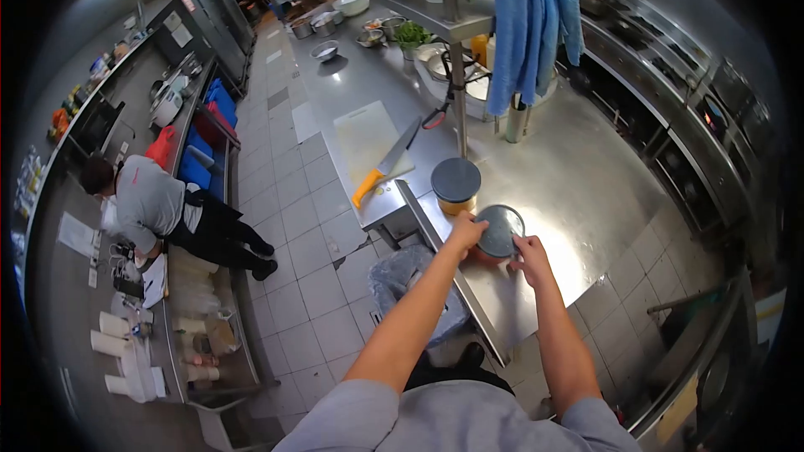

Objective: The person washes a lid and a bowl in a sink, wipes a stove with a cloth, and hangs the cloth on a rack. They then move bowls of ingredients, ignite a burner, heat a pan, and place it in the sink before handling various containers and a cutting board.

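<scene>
A round container with a dark grey lid [500,231] stands on the steel counter, and its lower part looks reddish. My left hand [466,231] is closed on the left edge of its lid. On the right edge, my right hand [531,259] grips with bent fingers. Just behind and to the left stands a second container with a dark lid [456,180] and a yellowish body; no hand holds it. A knife with an orange handle [368,187] lies across the white cutting board [368,138] farther left.
A lined bin [394,272] stands below the counter's left edge [456,272]. Blue towels [523,25] hang from the shelf by a steel post [459,109]. Bowls [324,51] are farther back. At the left, another person [151,192] leans over a side counter.
</scene>
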Tool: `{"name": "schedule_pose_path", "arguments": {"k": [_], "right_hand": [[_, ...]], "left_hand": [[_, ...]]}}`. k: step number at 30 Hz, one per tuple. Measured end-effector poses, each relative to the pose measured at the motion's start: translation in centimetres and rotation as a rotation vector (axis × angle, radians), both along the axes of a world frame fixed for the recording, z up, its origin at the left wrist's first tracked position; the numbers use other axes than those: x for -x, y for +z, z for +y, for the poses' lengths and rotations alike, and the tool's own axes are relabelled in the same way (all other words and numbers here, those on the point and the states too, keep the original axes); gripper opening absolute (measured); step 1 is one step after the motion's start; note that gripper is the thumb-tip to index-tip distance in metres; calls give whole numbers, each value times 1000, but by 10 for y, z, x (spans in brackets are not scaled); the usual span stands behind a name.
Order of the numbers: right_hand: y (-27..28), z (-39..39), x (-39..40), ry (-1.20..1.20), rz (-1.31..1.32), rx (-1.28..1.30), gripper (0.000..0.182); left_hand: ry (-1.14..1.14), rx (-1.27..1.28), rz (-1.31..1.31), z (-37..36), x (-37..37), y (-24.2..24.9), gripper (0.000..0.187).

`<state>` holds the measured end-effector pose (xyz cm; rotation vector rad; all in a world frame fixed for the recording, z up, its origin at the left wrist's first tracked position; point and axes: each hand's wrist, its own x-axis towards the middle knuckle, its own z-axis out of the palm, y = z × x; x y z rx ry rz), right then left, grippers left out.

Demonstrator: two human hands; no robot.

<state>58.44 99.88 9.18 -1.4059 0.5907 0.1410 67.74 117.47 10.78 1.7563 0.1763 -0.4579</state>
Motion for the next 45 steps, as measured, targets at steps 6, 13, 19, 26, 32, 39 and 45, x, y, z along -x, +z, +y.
{"name": "schedule_pose_path", "arguments": {"k": [6, 13, 19, 26, 32, 39, 45], "right_hand": [[9, 3, 18, -278, -34, -210, 33], [82, 15, 20, -336, -127, 95, 40], [216, 121, -7, -260, -163, 436, 43], [211, 243, -62, -60, -264, 304, 49], [121, 194, -104, -277, -123, 692, 79], [65, 162, -143, -96, 229, 1083, 126], [53, 166, -204, 39, 442, 1254, 138]], "left_hand": [[-188, 419, 180, -7, 10, 17, 45], [-334, 739, -13, 10, 13, 72, 58], [-316, 985, -47, 97, -9, 138, 68], [-126, 999, 3, 277, -67, 135, 75], [70, 761, -20, 410, -105, 80, 50], [298, 808, 204, 481, -166, 28, 47], [313, 857, 83, 479, -288, 3, 50]]}}
